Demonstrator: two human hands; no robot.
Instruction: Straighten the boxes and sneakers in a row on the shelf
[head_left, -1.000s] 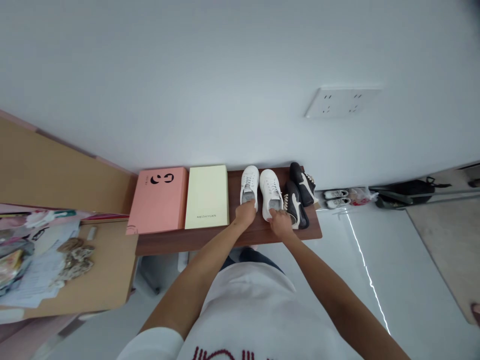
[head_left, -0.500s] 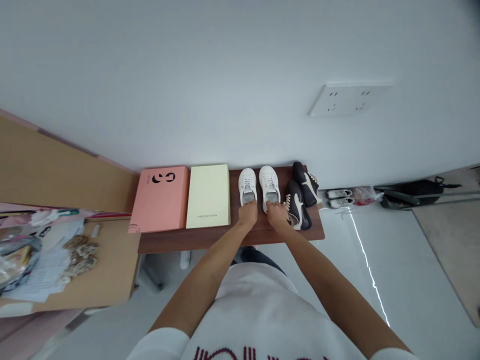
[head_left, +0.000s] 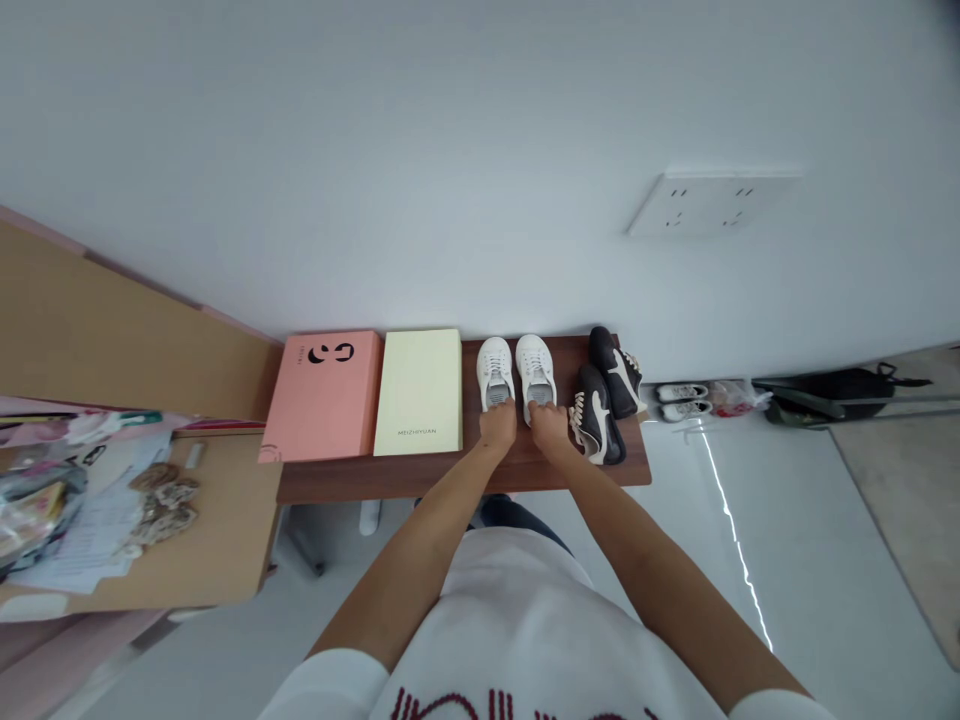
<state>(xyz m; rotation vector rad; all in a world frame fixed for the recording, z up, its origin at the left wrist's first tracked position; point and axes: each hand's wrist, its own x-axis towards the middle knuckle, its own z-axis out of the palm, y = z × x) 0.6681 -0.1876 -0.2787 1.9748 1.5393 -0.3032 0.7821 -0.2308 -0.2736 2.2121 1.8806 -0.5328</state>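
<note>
Item, left white shoe (head_left: 496, 366) and right white shoe (head_left: 535, 362): one pair, upright on a brown board (head_left: 420, 478), toes toward 12 o'clock and the wall (head_left: 375, 180), just beside each other. Latest change: the right shoe had shifted toward 9 o'clock, narrowing the gap, and the toes stood almost level. Judged by this, the work in hand was a squaring-up of the pair, apparently close to settled.

Item, left hand (head_left: 497, 427): at 6 o'clock of the left shoe, fingers curled and seemingly gripping its heel end. Item, right hand (head_left: 548, 425): likewise at the right shoe's heel, fingers bent over the rim. Firmness of either hold: could not be told.

Compared with the earliest frame: the right shoe had then sat askew, its toe slightly behind the other's and its heel nearly against the dark shoes (head_left: 615, 374); now it pointed straighter, with bare board between. The right hand had come toward 9 o'clock with it.

Unchanged stock: dark pair at 3 to 4 o'clock, one overlapping the other in view; pale yellow box (head_left: 418, 385) at 9 o'clock; pink box (head_left: 322, 410) farther out, same direction; socket plate (head_left: 712, 204) between 1 and 2 o'clock.
</note>
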